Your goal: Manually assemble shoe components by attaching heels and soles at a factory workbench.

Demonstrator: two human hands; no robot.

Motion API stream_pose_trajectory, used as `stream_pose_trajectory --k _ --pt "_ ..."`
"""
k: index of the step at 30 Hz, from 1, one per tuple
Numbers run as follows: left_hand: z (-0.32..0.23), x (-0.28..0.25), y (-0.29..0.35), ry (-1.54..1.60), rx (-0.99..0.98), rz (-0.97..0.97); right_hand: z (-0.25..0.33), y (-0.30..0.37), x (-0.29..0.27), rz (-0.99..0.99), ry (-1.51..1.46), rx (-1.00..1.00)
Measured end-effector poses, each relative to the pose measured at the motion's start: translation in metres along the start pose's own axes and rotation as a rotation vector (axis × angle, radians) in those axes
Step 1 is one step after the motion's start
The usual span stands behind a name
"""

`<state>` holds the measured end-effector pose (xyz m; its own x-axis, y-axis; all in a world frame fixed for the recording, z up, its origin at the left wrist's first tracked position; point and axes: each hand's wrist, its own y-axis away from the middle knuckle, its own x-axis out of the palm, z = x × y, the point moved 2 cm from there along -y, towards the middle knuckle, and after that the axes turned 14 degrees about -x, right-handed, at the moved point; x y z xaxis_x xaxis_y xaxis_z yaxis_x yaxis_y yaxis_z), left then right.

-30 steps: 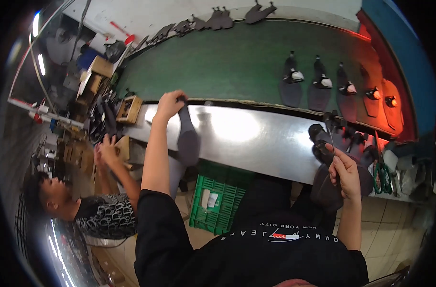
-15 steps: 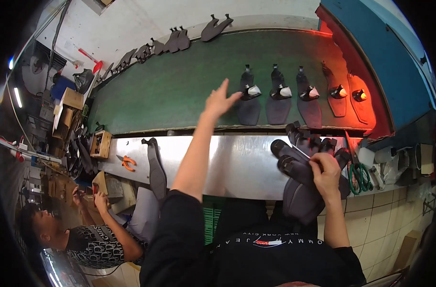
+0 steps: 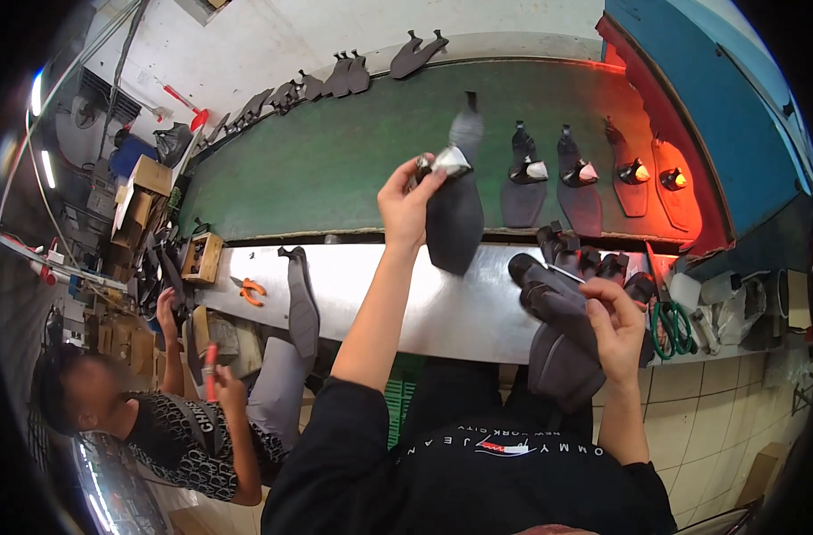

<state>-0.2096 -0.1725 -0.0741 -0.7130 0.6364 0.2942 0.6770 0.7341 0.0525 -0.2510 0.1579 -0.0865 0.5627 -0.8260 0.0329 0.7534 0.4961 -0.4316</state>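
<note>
Lifted off the green conveyor belt [image 3: 335,156], a dark women's shoe [image 3: 455,223] hangs with its sole end toward me. My left hand [image 3: 406,201] is closed on it at the strap, beside a pale wad tucked in there. My right hand [image 3: 616,325] pinches a thin white stick [image 3: 564,271] whose kind I cannot make out. Below that stick, several dark heeled shoe soles [image 3: 562,357] are piled over the near edge of the metal ledge [image 3: 442,312]. More strapped shoes [image 3: 524,201] with pale wads stand on the belt to the right.
A red-lit opening with a red curtain [image 3: 665,107] and blue housing [image 3: 736,116] borders the belt's right end. Green-handled scissors [image 3: 671,328], orange pliers [image 3: 250,290] and a single sole [image 3: 301,299] lie along the ledge. At left, a co-worker [image 3: 184,428] holds a red tool.
My left hand has closed on the nearest strapped shoe and raised it off the belt toward me. My right hand has shifted slightly, its fingers looser. The co-worker's hands have moved apart.
</note>
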Motion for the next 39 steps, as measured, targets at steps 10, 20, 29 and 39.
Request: stream_pose_trajectory --k 10,20,29,39 --pt "0.004 -0.016 0.181 0.261 -0.484 0.339 0.025 -0.017 0.096 0.166 -0.828 0.21" --pt "0.023 -0.046 0.206 0.297 -0.474 0.283 0.034 0.021 0.068 0.393 -0.136 -0.011" --pt "0.026 -0.047 0.212 0.234 -0.403 0.331 0.037 0.04 0.076 0.349 -0.056 -0.09" --pt "0.025 -0.042 0.212 0.233 -0.373 0.374 0.033 0.045 0.078 0.374 -0.065 -0.089"
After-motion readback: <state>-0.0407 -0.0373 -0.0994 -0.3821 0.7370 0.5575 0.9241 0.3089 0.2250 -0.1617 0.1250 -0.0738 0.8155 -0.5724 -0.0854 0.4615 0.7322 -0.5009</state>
